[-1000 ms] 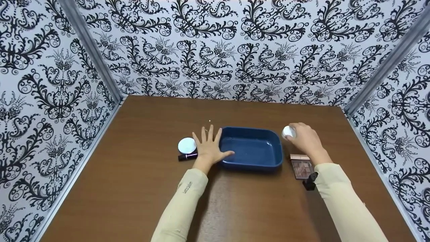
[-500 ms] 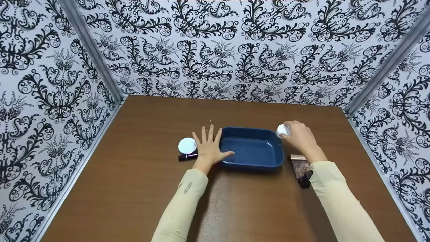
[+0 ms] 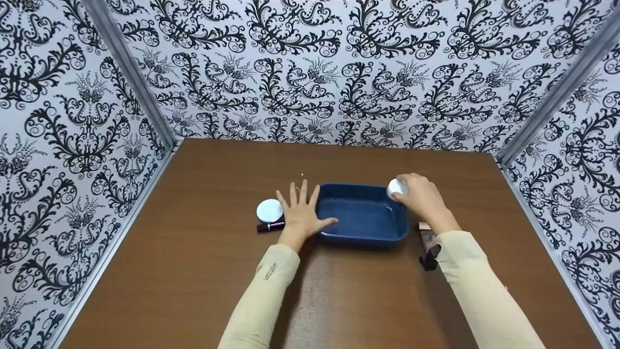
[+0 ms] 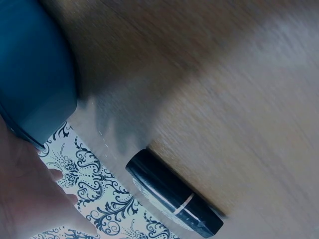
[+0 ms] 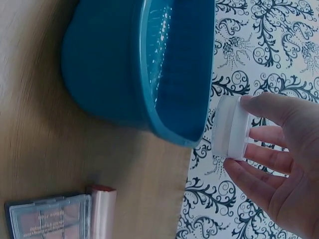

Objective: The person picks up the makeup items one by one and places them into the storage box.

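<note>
My right hand [image 3: 420,196] grips a small round white-lidded jar [image 3: 397,188] between thumb and fingertips, at the far right corner of a blue rectangular tub [image 3: 361,240]. In the right wrist view the jar [image 5: 231,127] shows a clear body and overlaps the wall close to the tub's rim [image 5: 149,99]. My left hand [image 3: 301,216] has its fingers spread wide over the tub's left edge, holding nothing. Left of it lie a round white disc-shaped item [image 3: 270,210] and a black lipstick tube [image 4: 174,194] with a silver band.
Right of the tub is an eyeshadow palette [image 5: 52,216], partly hidden by my right sleeve in the head view, with a pinkish tube [image 5: 103,211] along its edge. Patterned walls [image 3: 310,72] enclose the brown table [image 3: 193,261] at the back and sides.
My right hand has carried the white-lidded jar leftward, from beside the tub to over its far right corner. The left hand stays where it was.
</note>
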Available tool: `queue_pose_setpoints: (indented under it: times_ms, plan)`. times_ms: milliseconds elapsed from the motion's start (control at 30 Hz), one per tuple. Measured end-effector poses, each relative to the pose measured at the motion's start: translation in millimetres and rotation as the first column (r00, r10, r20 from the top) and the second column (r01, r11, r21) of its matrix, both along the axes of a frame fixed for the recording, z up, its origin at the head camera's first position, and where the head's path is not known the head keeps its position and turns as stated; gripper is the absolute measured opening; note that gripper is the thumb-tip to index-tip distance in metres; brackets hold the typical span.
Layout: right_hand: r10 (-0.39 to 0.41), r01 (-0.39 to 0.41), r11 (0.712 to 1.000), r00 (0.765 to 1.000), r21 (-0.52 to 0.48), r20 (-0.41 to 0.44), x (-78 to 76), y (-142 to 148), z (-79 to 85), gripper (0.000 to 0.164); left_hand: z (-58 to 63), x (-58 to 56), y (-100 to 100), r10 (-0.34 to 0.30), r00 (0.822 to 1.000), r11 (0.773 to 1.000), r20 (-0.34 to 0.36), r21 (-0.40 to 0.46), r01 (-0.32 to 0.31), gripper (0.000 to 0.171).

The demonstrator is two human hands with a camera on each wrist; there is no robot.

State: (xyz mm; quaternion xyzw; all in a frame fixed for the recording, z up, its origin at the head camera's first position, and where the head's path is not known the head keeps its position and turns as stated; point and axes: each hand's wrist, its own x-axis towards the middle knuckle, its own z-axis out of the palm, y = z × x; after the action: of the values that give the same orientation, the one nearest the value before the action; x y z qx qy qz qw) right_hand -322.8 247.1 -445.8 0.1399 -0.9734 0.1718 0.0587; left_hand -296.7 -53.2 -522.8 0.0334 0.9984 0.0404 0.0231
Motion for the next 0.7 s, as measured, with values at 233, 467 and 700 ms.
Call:
queue_pose_setpoints:
  times_ms: [233,467,700]
  plan:
    - [0.012,-0.012,1.0,1.0,-0.014,0.014,-0.1,-12.2,-0.4,0.05,2.4,1.5,0.7,0.001,1.0,1.0,0.002,0.017,-0.001,0.114]
    - [0.021,-0.021,1.0,0.999,-0.014,0.036,-1.8,-20.8,-4.0,0.051,7.8,6.5,1.7,-0.002,1.0,1.0,-0.009,0.025,0.002,0.111]
    - [0.033,-0.032,0.999,0.998,-0.014,0.049,-3.3,-28.1,-5.2,0.052,9.6,8.5,1.6,-0.001,1.0,1.0,-0.027,0.023,0.002,0.11]
